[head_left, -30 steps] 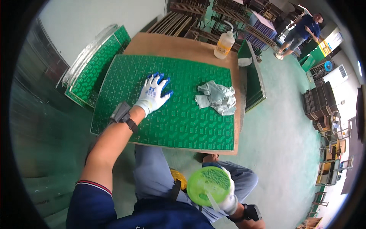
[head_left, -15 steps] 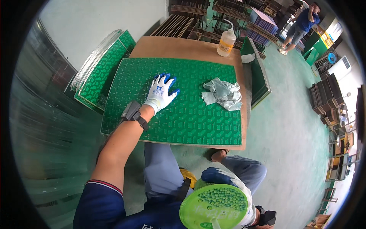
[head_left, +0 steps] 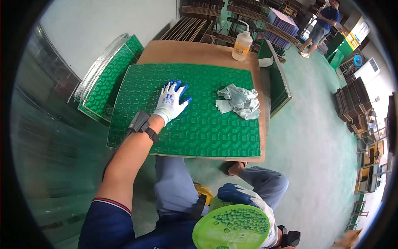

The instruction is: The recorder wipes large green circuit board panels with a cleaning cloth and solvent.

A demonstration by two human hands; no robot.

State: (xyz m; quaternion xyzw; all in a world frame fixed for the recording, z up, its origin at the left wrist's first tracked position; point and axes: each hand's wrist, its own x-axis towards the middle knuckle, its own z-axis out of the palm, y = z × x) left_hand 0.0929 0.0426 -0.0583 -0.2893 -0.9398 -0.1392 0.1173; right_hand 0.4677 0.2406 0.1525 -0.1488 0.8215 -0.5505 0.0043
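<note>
My left hand point(head_left: 171, 101), in a white glove with a blue palm, lies with fingers spread on a large green circuit board panel point(head_left: 199, 133). It holds nothing. To its right on the panel sits a crumpled pale cloth point(head_left: 238, 101). Low in the view, close to me, my right hand point(head_left: 244, 195) is gloved the same way and wrapped round the far side of a green drink cup point(head_left: 232, 228). Beans are pictured on the cup's round top, and a pale straw shows at its near edge. The cup partly hides my right fingers.
Beneath the panel is a brown board point(head_left: 159, 50), with a squeeze bottle point(head_left: 242, 45) at its far edge. More green panels point(head_left: 103, 89) lean at the left; another panel point(head_left: 275, 81) stands at the right. Racks point(head_left: 236, 16) and a person point(head_left: 323, 25) are farther back.
The whole view has shifted slightly. My left hand stays flat on the panel, and my right hand keeps the cup near the lower edge. The person in the background has lowered a raised arm.
</note>
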